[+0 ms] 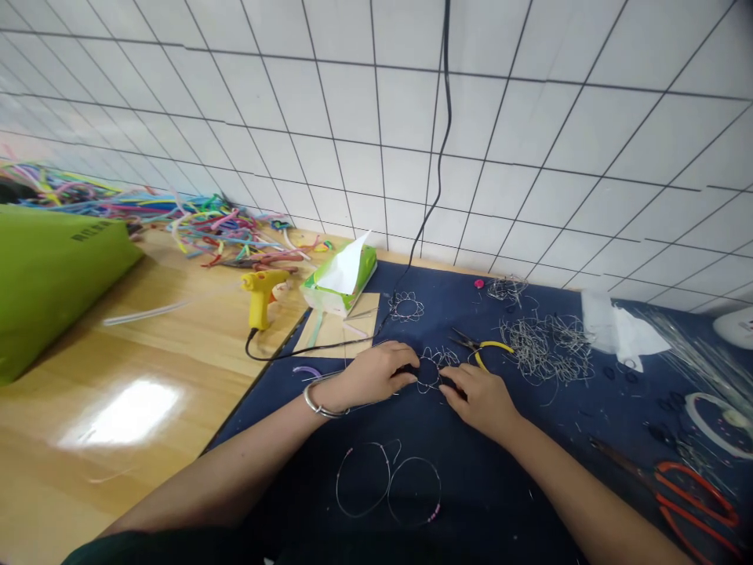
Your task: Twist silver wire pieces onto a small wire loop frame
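A small wire ring with petal-like loops (428, 390) lies on the dark blue mat between my hands. My left hand (380, 373), with a silver bangle at the wrist, has thumb and fingertips closed at the ring's left side. Opposite it, my right hand (481, 399) pinches the right side. The exact grip points are too small to make out. Just behind my right hand rest yellow-handled pliers (485, 349). A similar looped wire ring (405, 307) lies farther back. Nearer to me are two large wire hoops (389, 490) with a few pink beads.
Tangled wire pieces (547, 345) cover the mat's right rear. Red-handled scissors (694, 490) lie at right. A yellow glue gun (262, 302) stands left of a tissue pack (341, 278); its cord crosses the mat. Colourful pipe cleaners (229, 227) and a green bag (52, 275) occupy the left.
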Demonstrator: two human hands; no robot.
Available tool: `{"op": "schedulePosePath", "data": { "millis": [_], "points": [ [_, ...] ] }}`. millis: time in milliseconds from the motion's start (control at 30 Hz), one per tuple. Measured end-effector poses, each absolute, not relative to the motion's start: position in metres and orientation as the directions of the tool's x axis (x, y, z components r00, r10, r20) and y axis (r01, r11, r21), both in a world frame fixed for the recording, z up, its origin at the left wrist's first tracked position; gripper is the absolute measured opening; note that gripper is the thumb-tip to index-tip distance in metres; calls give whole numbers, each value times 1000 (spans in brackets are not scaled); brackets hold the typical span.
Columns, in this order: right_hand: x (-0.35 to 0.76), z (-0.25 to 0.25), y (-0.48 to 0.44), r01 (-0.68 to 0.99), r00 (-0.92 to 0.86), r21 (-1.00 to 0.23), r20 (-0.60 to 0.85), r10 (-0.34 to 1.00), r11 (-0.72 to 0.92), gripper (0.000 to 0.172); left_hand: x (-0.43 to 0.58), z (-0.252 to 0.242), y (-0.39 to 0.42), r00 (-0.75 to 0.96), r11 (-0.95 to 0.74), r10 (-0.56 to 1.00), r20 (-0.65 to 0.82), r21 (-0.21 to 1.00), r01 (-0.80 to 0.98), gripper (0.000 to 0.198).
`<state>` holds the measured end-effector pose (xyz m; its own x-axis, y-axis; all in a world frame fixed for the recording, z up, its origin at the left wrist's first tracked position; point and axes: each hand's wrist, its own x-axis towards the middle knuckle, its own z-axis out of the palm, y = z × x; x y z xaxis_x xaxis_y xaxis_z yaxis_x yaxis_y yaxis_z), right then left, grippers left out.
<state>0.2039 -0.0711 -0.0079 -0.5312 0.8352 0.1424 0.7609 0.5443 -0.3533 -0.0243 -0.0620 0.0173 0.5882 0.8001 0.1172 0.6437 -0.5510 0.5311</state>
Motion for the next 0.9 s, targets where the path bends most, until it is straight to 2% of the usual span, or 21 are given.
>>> {"op": "schedulePosePath", "data": {
  "millis": [133, 200, 333, 733, 900],
  "points": [
    [203, -10, -70, 765, -530, -341, 149, 834, 547, 30, -14, 13, -67, 506, -503, 852, 134, 475, 722, 42],
    [202, -10, -70, 769, -527, -333, 152, 836, 545, 31, -10, 11, -69, 482, -490, 865, 139, 442, 751, 46],
    [198, -10, -71, 791, -500, -322, 149, 853, 520, 29, -8, 9, -70, 469, -470, 876, 116, 429, 771, 42],
    [198, -11, -70, 807, -463, -349, 129, 877, 477, 24, -18, 11, -63, 474, -428, 879, 49, 519, 740, 26],
    [199, -11, -68, 758, -500, -371, 196, 843, 536, 26, -17, 10, -60, 462, -433, 882, 90, 541, 721, 25]
  ]
}}
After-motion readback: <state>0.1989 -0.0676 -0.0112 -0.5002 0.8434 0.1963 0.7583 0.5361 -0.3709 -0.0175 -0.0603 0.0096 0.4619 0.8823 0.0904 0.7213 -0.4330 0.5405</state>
